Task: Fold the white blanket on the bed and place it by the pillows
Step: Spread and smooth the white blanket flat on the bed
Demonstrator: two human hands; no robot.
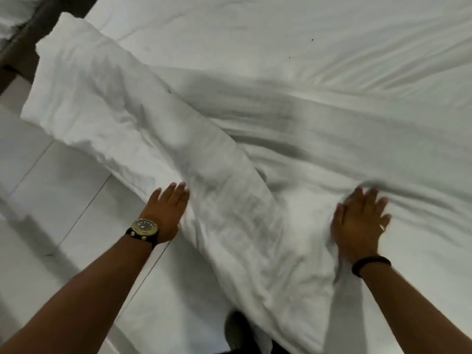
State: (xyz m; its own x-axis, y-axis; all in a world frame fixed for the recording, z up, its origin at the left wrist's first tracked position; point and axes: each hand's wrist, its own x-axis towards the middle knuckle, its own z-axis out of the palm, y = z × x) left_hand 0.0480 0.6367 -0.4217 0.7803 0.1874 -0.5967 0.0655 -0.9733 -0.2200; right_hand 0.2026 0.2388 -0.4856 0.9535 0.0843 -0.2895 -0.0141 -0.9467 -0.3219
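- Two hands in view, both bare. Left hand [167, 210] has straight fingers together, flat against the near-left edge of the white blanket [163, 139]; it grips nothing.
- Right hand [361, 223] is spread palm-down on the blanket, fingers splayed, pressing the cloth; fingertips blurred where a fold rises over them, so whether any cloth is pinched there is hard to say.
- One blanket, bunched into a long ridge running from the far-left corner of the bed [332, 47] down to the near edge, part hanging over the side.
- One wristwatch [143, 228] on the left wrist, one dark band [370, 264] on the right wrist, one ring [382, 228] on a right finger.
- Tiled floor [51, 180] at left.
- Dark shape [238, 328] at the bottom edge, partly covered by blanket; cannot identify.
- Pillows not visible; dark bed frame [23, 44] cut off at top left.
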